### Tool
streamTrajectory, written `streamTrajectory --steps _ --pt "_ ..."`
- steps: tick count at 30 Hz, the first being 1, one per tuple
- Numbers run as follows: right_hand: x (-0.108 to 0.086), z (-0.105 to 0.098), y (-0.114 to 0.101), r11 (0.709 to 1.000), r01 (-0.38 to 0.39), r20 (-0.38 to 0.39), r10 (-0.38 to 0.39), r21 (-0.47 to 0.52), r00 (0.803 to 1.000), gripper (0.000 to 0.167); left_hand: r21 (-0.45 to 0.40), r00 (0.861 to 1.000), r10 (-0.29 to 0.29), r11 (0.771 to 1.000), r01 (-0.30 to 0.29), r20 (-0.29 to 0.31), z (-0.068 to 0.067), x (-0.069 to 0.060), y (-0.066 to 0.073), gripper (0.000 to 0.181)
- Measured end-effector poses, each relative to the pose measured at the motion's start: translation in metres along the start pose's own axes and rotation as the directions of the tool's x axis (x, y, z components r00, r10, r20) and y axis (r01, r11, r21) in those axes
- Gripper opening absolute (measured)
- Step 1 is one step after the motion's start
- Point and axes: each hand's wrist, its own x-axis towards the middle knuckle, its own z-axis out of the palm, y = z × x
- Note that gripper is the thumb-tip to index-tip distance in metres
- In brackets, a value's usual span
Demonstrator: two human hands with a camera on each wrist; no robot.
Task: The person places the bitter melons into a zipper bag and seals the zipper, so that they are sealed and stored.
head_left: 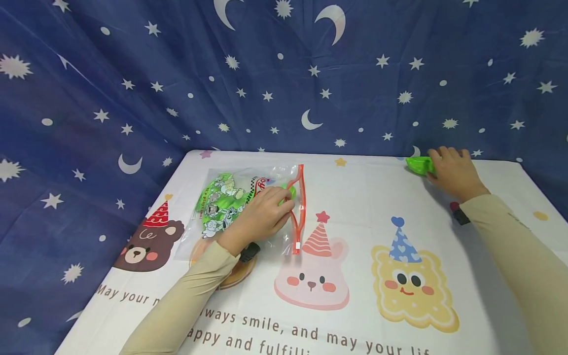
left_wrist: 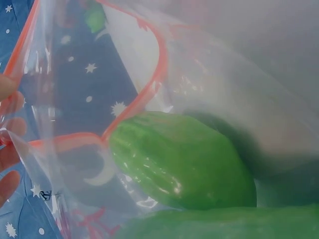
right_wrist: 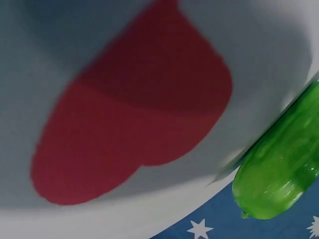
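Observation:
At the far right edge of the table, my right hand (head_left: 454, 172) grips a glossy green cucumber (head_left: 418, 166) from above. Its rounded end with a small nub shows in the right wrist view, where the cucumber (right_wrist: 279, 184) lies at the right border and no fingers appear. My left hand (head_left: 264, 209) holds the mouth of a clear plastic bag (head_left: 279, 241) with a red zip edge. In the left wrist view the mouth gapes, with fingertips (left_wrist: 10, 157) at its left rim. A plump green vegetable-like piece (left_wrist: 184, 159) sits inside; other green contents are partly hidden by the film.
The white tablecloth (head_left: 355, 197) carries printed cartoon figures and lettering. A blue curtain (head_left: 266, 74) with stars and moons hangs behind the table and at its left side. Dark wrist-camera parts (head_left: 250, 252) sit below the left hand.

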Motion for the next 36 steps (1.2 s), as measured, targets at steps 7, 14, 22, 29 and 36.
streamTrajectory --steps 7,14,22,29,36 --pt "0.0031 0.0068 0.0055 1.000 -0.024 0.028 0.024 -0.007 0.999 0.057 -0.002 1.000 0.002 1.000 -0.002 0.003 0.0024 0.0001 -0.0003 0.006" --pt "0.0040 0.0090 0.0056 0.998 -0.055 0.085 0.057 -0.027 0.995 0.062 -0.003 1.000 0.007 1.000 -0.007 -0.010 0.0034 0.0005 -0.0004 0.006" --pt "0.0014 0.0092 0.0084 0.998 -0.062 0.130 0.064 -0.019 0.989 0.064 -0.003 1.000 0.010 1.000 -0.010 -0.012 0.0032 0.0001 -0.0005 0.006" --pt "-0.0012 0.0091 0.0090 0.998 -0.070 0.158 0.070 -0.006 0.985 0.064 -0.010 0.999 0.021 1.000 -0.021 -0.031 0.0037 0.0005 -0.0013 0.004" --pt "-0.0012 0.0085 0.0096 0.997 -0.074 0.157 0.076 -0.019 0.985 0.062 -0.008 0.999 0.023 1.000 -0.023 -0.046 0.0040 0.0004 -0.0018 0.005"
